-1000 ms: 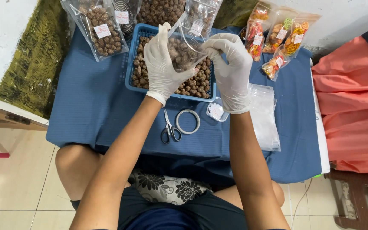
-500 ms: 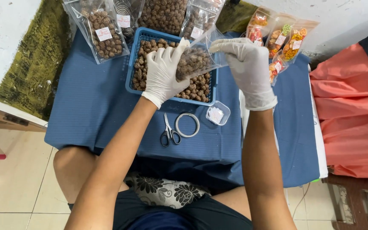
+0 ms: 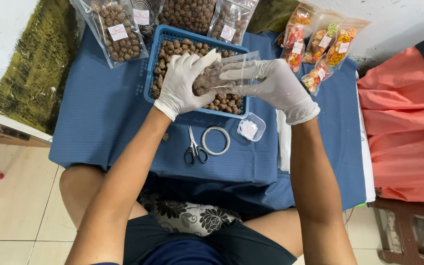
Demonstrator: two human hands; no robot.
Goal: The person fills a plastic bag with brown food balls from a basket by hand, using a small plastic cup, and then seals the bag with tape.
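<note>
Both my hands wear white gloves and meet over a blue plastic basket (image 3: 159, 74) full of brown round snacks. My left hand (image 3: 184, 82) cups the bottom of a clear plastic bag (image 3: 227, 73) partly filled with the brown snacks. My right hand (image 3: 272, 87) grips the bag's open top from the right. The bag lies tilted, almost sideways, just above the basket.
Small scissors (image 3: 195, 147), a tape ring (image 3: 215, 140) and a little clear tub (image 3: 251, 128) lie on the blue cloth (image 3: 104, 122) in front of the basket. Filled brown-snack bags (image 3: 119, 30) lean at the back, colourful snack packs (image 3: 320, 46) at back right. Red cloth (image 3: 401, 132) lies right.
The bag has turned from upright to nearly sideways and lowered over the basket. My right hand slid down to its mouth; my left hand stayed under it.
</note>
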